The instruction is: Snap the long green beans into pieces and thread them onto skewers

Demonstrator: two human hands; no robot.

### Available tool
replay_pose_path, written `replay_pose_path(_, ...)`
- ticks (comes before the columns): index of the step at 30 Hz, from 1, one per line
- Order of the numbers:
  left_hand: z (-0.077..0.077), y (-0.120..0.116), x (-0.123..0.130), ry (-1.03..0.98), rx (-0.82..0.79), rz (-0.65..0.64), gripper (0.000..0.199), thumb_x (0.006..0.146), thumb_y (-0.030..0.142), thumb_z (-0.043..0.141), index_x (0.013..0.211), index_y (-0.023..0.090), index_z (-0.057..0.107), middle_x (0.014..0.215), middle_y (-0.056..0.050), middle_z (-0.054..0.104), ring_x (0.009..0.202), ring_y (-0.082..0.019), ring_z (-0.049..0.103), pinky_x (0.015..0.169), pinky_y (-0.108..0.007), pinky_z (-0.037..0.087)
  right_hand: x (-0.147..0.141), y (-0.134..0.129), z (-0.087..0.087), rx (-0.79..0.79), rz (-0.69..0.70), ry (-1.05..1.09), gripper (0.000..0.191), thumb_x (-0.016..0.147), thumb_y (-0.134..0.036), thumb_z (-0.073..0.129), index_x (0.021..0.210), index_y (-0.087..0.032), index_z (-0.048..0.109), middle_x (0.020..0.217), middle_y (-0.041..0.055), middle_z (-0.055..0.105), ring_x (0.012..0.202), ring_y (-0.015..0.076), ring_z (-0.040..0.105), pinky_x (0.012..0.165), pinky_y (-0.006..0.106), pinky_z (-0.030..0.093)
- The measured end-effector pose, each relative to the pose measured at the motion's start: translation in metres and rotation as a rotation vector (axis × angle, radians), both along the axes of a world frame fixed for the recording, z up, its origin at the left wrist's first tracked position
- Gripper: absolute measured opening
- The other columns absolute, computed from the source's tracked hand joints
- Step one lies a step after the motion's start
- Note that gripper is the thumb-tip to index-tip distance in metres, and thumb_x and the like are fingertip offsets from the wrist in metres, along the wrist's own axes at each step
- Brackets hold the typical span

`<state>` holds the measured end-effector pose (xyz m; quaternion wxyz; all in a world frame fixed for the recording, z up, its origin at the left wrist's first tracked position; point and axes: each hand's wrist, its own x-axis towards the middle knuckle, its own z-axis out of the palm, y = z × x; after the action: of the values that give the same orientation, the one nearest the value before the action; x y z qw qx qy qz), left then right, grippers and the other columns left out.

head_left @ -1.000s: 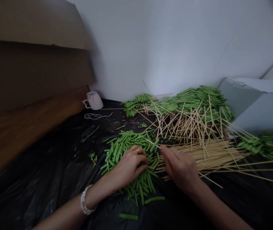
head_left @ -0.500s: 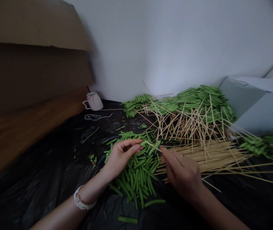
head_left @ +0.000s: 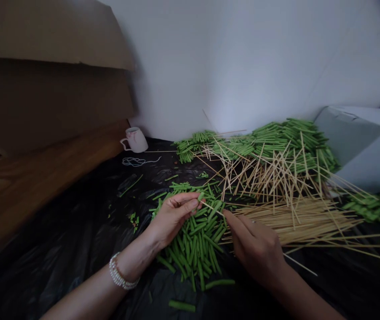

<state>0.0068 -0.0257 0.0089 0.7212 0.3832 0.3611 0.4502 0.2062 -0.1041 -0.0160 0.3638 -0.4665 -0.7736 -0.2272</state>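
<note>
My left hand (head_left: 176, 215), with a beaded bracelet at its wrist, pinches a short green bean piece (head_left: 201, 196) between thumb and fingertips. My right hand (head_left: 255, 238) is closed around a thin bamboo skewer (head_left: 208, 204), whose front end points left at that piece. Another bean piece (head_left: 216, 208) lies across the skewer just ahead of the right fingertips and looks threaded on it. The skewer's back end sticks out behind the right hand. Below both hands spreads a heap of cut green bean pieces (head_left: 195, 249).
A bundle of loose skewers (head_left: 297, 222) lies to the right. Behind it, filled skewers of beans (head_left: 286, 140) are stacked by the wall. A mug (head_left: 136, 140) and tangled string (head_left: 136, 162) sit back left. A cardboard box (head_left: 53, 98) and a white box (head_left: 360, 138) flank the black plastic sheet (head_left: 86, 231).
The view has shifted slightly, so everything sits a little further right. The bean piece in my left hand now stands more upright at the skewer's front end. Both hands keep their holds.
</note>
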Motion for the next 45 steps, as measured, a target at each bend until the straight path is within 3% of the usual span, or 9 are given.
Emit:
replay_pose_path(13, -0.0039, 0.0019, -0.0009, -0.005, 0.042, 0.003, 0.024, 0.065, 0.021, 0.085, 0.088, 0.019, 0.078, 0.087, -0.004, 0.077, 0.08, -0.014, 0.068, 0.085, -0.027, 0.05, -0.0004, 0.0001, -0.0059, -0.05, -0.028, -0.038, 0.034, 0.089, -0.007, 0.045, 0.117, -0.011, 0.064, 0.076, 0.0043, 0.069, 0.057, 0.0121, 0.057, 0.054, 0.029, 0.036)
replay_pose_path(26, -0.0007, 0.0, -0.002, 0.224, 0.208, 0.049, 0.026, 0.063, 0.024, 0.086, 0.088, 0.019, 0.078, 0.087, -0.004, 0.077, 0.08, -0.014, 0.068, 0.082, -0.026, 0.052, -0.0033, -0.0008, -0.0057, -0.061, -0.021, -0.054, 0.034, 0.09, -0.004, 0.043, 0.116, -0.01, 0.063, 0.071, 0.0014, 0.065, 0.052, 0.0129, 0.054, 0.052, 0.031, 0.035)
replay_pose_path(29, 0.0004, -0.0009, -0.001, 0.171, 0.187, 0.014, 0.028, 0.067, 0.025, 0.085, 0.092, 0.019, 0.077, 0.086, -0.003, 0.076, 0.079, -0.012, 0.068, 0.081, -0.024, 0.051, -0.0029, -0.0002, -0.0053, -0.054, -0.017, -0.032, 0.034, 0.09, -0.004, 0.043, 0.116, -0.01, 0.063, 0.07, 0.0011, 0.065, 0.053, 0.0128, 0.055, 0.052, 0.03, 0.035)
replay_pose_path(35, -0.0006, -0.0009, -0.0004, 0.105, 0.115, 0.007, 0.022, 0.063, 0.027, 0.087, 0.079, 0.017, 0.076, 0.071, -0.002, 0.074, 0.065, -0.009, 0.064, 0.066, -0.02, 0.048, -0.0023, -0.0012, -0.0053, -0.037, -0.002, -0.005, 0.034, 0.091, -0.004, 0.042, 0.117, -0.009, 0.063, 0.072, 0.0024, 0.067, 0.057, 0.0126, 0.058, 0.055, 0.029, 0.037)
replay_pose_path(45, -0.0031, -0.0003, -0.0015, 0.109, 0.062, -0.038, 0.023, 0.057, 0.027, 0.09, 0.073, 0.017, 0.076, 0.071, -0.002, 0.075, 0.068, -0.011, 0.067, 0.071, -0.022, 0.05, -0.0036, -0.0025, -0.0079, -0.086, 0.032, 0.016, 0.034, 0.091, -0.003, 0.042, 0.118, -0.009, 0.061, 0.073, 0.0023, 0.065, 0.057, 0.0137, 0.057, 0.056, 0.029, 0.037)
